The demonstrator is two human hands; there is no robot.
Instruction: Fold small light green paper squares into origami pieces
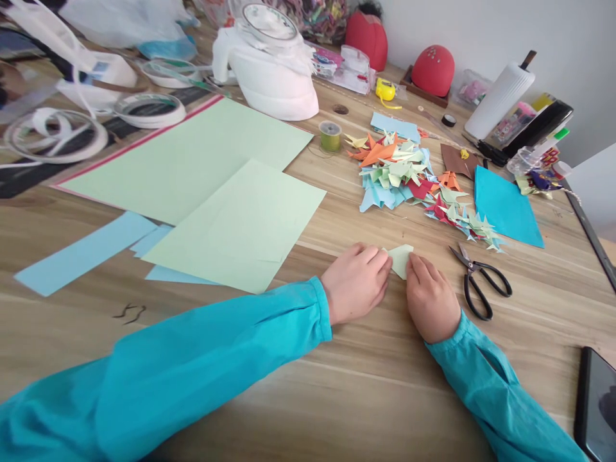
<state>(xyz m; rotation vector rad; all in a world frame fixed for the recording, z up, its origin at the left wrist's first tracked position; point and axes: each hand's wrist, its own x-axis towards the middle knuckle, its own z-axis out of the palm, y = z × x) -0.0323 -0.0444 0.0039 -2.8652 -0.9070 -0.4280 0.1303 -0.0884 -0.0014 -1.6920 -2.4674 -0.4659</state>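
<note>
Brown wood-grained tabletop is strewn with paper, and near its middle a small folded piece of pale-green paper is held at its left end by the bent, nearly closed fingers of the left hand and at its right end by those of the right hand, though the thumbs' exact placing cannot be told. Black-handled metal scissors are laid just right of the right hand; farther off, a heap of multicoloured folded-paper shapes and large flat pale-green paper sheets are seen.
</note>
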